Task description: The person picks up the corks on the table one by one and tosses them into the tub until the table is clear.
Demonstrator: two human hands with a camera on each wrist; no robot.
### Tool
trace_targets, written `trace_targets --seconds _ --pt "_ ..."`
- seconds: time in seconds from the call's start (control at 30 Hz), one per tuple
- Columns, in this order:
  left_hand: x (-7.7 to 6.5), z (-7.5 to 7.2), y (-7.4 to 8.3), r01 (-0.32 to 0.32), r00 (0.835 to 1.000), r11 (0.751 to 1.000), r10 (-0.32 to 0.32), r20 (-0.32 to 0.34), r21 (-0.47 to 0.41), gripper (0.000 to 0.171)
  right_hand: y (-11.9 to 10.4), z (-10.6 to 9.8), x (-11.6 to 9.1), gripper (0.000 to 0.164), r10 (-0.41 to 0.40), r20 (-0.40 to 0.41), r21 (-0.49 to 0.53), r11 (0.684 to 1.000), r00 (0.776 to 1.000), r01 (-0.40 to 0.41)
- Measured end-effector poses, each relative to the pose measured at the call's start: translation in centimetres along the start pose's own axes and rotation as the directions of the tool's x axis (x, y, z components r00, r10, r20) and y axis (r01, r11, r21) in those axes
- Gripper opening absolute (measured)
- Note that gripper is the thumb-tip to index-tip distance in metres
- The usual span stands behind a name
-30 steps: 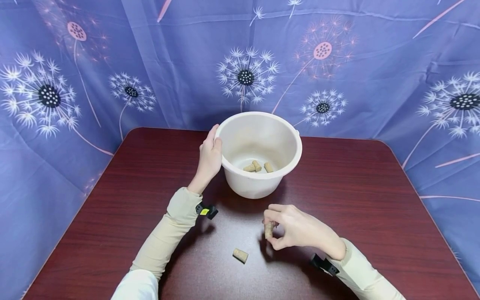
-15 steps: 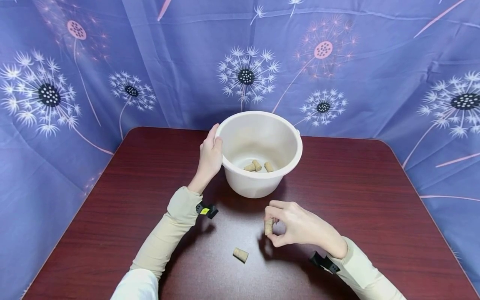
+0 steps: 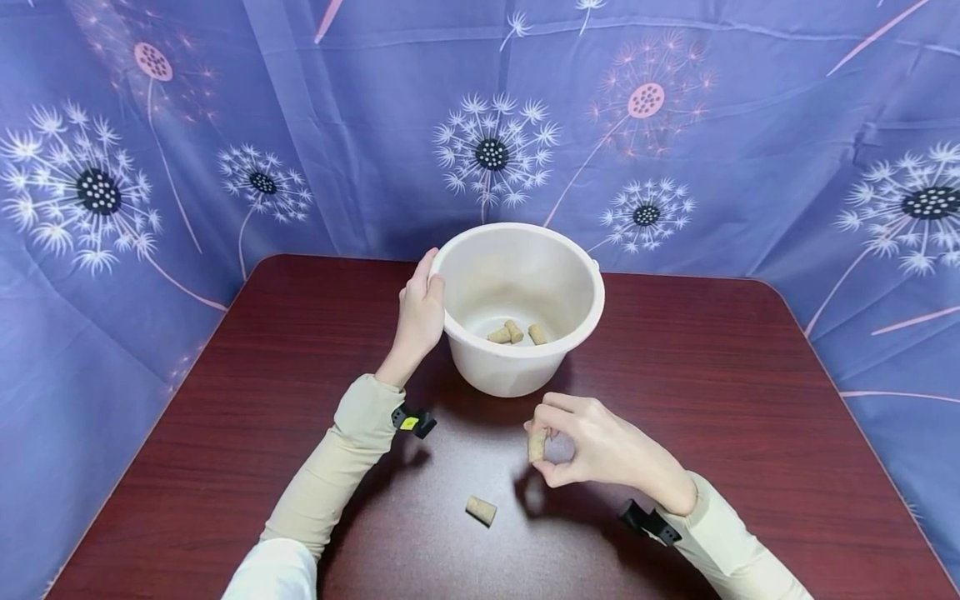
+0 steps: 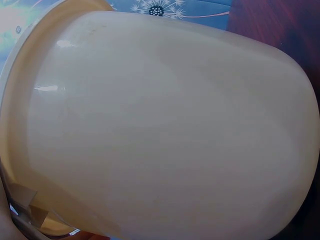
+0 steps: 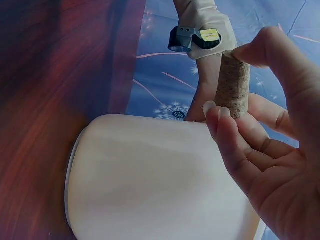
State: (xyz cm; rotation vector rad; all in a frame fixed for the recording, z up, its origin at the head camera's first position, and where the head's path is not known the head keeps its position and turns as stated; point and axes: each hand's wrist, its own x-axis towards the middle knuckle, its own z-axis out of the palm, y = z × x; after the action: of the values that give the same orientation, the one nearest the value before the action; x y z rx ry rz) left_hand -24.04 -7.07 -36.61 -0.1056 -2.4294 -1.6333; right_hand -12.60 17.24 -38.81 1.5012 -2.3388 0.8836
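A white plastic bucket point(image 3: 504, 371) stands at the back of the table, tilted a little toward me. My left hand point(image 3: 420, 310) grips its rim on the left side; the left wrist view is mostly filled by the bucket's outer wall point(image 4: 165, 125). Three corks point(image 3: 513, 332) lie on the bucket's floor. In front of the bucket, my right hand point(image 3: 596, 442) pinches a cork point(image 3: 537, 446) end to end between thumb and fingers, held above the table. The right wrist view shows that cork point(image 5: 233, 85) close up. Another cork point(image 3: 481, 510) lies on the table, nearer to me.
The dark red wooden table point(image 3: 712, 375) has rounded far corners. A blue curtain point(image 3: 360, 125) with dandelion prints hangs right behind it and along the sides. Each wrist wears a black strap with a camera.
My right hand has risen slightly off the table, moving a little toward the bucket with the cork. The left hand, the bucket and the loose cork have stayed put.
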Motion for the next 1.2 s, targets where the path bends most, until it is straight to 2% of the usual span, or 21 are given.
trace_targets --seconds 0.57,0.8,0.97,1.2 --pt "0.0 0.1 -0.1 -0.014 1.0 1.0 0.014 -0.008 -0.013 0.052 -0.1 -0.9 1.0 0.023 -0.076 -0.124 0.008 0.997 0.989 0.077" --pt "0.1 0.0 0.0 -0.005 1.0 1.0 0.005 -0.007 -0.01 0.052 0.2 -1.0 1.1 0.02 -0.106 -0.181 -0.027 0.994 0.978 0.103" --pt "0.1 0.0 0.0 -0.006 1.0 1.0 0.006 -0.013 -0.003 0.052 0.3 -1.1 1.2 0.024 -0.129 -0.233 -0.065 0.991 0.964 0.117" --pt "0.0 0.1 0.0 -0.003 1.0 1.0 0.003 -0.015 -0.009 0.052 0.3 -1.2 1.3 0.024 -0.129 -0.267 -0.099 0.989 0.955 0.106"
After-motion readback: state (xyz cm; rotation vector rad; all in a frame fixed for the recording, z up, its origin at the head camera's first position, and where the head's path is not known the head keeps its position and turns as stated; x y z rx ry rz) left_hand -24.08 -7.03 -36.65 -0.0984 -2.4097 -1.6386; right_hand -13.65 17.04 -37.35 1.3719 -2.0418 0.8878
